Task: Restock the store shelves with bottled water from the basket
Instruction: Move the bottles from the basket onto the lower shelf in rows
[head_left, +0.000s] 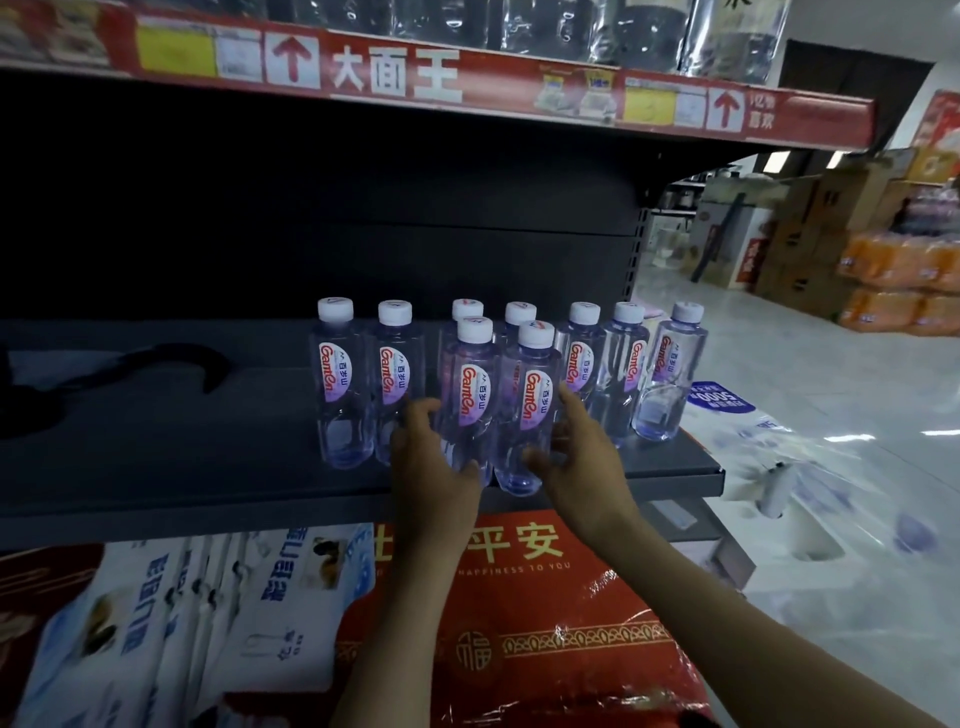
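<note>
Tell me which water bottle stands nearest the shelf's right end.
The rightmost bottle: all the others stand left of it, and only bare shelf lies beyond.

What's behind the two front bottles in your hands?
Behind the left front bottle a white cap shows; behind the right front bottle another cap. Their bodies are mostly covered.

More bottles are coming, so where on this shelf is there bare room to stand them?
Bare shelf lies left of the leftmost bottle, plus a narrow front strip before the rightmost bottle. The middle is crowded: left hand and right hand grip two front bottles.
</note>
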